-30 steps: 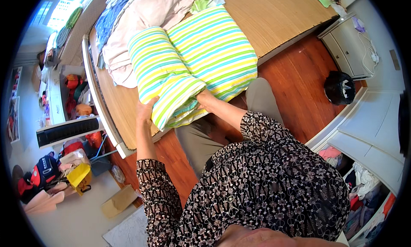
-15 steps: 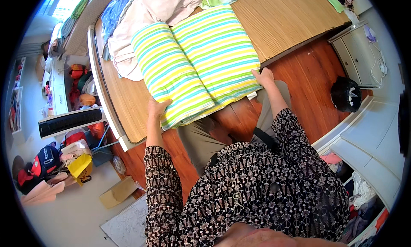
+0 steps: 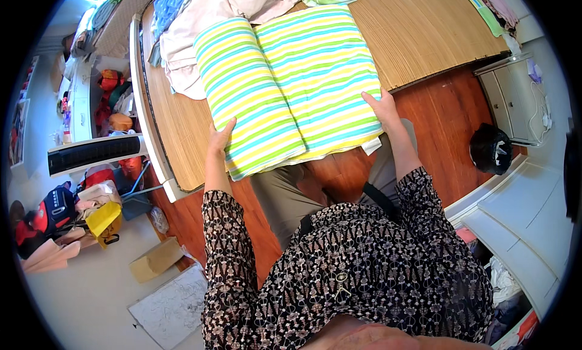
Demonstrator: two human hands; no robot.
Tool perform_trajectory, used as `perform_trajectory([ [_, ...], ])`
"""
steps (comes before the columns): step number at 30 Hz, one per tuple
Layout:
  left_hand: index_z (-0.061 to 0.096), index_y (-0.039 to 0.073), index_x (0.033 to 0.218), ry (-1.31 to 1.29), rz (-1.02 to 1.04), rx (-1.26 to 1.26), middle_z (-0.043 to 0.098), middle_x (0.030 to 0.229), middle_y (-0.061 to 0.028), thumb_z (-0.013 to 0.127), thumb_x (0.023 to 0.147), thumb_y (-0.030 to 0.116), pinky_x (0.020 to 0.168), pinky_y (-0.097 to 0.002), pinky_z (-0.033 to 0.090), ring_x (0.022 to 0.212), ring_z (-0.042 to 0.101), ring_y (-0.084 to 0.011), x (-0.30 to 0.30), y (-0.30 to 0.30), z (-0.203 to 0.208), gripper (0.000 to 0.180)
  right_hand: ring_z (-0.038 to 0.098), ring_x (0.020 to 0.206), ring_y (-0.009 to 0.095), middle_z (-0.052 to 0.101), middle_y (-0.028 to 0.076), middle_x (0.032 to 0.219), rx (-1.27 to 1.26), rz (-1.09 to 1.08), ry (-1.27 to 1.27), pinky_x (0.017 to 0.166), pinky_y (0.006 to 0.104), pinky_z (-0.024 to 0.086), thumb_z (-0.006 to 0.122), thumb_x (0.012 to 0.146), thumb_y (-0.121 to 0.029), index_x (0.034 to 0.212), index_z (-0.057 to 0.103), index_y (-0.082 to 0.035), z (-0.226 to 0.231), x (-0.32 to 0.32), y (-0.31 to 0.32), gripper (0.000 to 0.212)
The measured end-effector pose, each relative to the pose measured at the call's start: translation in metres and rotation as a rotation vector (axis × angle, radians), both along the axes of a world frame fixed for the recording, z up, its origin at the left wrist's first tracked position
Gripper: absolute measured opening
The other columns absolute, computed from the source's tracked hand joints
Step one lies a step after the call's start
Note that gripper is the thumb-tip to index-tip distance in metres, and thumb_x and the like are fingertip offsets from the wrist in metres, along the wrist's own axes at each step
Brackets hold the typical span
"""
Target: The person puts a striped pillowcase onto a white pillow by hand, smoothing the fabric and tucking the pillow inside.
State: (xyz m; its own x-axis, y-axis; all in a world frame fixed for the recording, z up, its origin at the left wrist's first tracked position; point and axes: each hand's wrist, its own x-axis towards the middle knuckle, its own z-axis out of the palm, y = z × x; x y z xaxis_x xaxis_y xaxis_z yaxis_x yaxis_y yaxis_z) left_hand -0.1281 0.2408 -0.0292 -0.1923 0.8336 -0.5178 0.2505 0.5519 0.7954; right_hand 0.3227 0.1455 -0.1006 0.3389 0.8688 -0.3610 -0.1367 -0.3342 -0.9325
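A padded quilt (image 3: 321, 77) with green, yellow, blue and white stripes lies folded on the wooden bed board (image 3: 418, 35). Its left part is turned over into a thick flap, and its near edge hangs above my knees. My left hand (image 3: 222, 136) grips the quilt's left edge close to the near corner, thumb on top. At the right edge, my right hand (image 3: 385, 110) holds on with its thumb over the stripes. The other fingers of both hands are hidden at the sides or underneath. A small white label (image 3: 371, 146) sticks out at the near right corner.
Pale pink bedding (image 3: 236, 7) is heaped beyond the quilt. A black bin (image 3: 490, 149) and a small cabinet (image 3: 506, 98) stand at the right. Bags and clothes (image 3: 60, 213) are piled at the left, near a cardboard box (image 3: 156, 259).
Both hands have shifted on the quilt's edges. The right hand's thumb now lies farther onto the top. The quilt's near edge sits a little higher and its label shows more. The view has shifted slightly.
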Motion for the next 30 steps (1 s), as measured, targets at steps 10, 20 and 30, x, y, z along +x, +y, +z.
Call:
perform_trajectory([
  [10,0.039,0.002,0.132,-0.248,0.024,0.27,0.057,0.12,-0.0131,0.066,0.083,0.008,0.087,-0.0363,0.051,0.105,0.059,-0.0217,0.05,-0.009,-0.026,0.055,0.066,0.083,0.025,0.065,0.018,0.097,0.292,0.224,-0.08,0.075,0.0368,0.053,0.065,0.08,-0.008,0.112,0.057,0.001,0.188,-0.173,0.101,0.034],
  [20,0.041,0.005,0.131,-0.763,0.475,-0.077,0.055,0.123,-0.0103,0.047,0.096,0.018,0.089,-0.0358,0.049,0.108,0.056,-0.0208,0.104,-0.136,-0.101,0.038,0.064,0.082,0.037,0.067,0.018,0.086,0.329,1.155,-0.829,0.07,0.0442,0.052,0.059,0.081,-0.025,0.126,0.051,-0.005,0.068,-0.258,0.017,0.05],
  [30,0.037,0.004,0.135,-0.825,0.209,0.1,0.05,0.13,-0.0083,0.061,0.091,0.033,0.103,-0.0329,0.036,0.119,0.047,-0.0198,0.12,-0.141,-0.036,0.058,0.062,0.077,0.028,0.063,0.013,0.091,0.432,1.111,-0.703,0.066,0.0383,0.049,0.067,0.081,-0.029,0.123,0.053,-0.005,0.096,-0.175,-0.014,0.051],
])
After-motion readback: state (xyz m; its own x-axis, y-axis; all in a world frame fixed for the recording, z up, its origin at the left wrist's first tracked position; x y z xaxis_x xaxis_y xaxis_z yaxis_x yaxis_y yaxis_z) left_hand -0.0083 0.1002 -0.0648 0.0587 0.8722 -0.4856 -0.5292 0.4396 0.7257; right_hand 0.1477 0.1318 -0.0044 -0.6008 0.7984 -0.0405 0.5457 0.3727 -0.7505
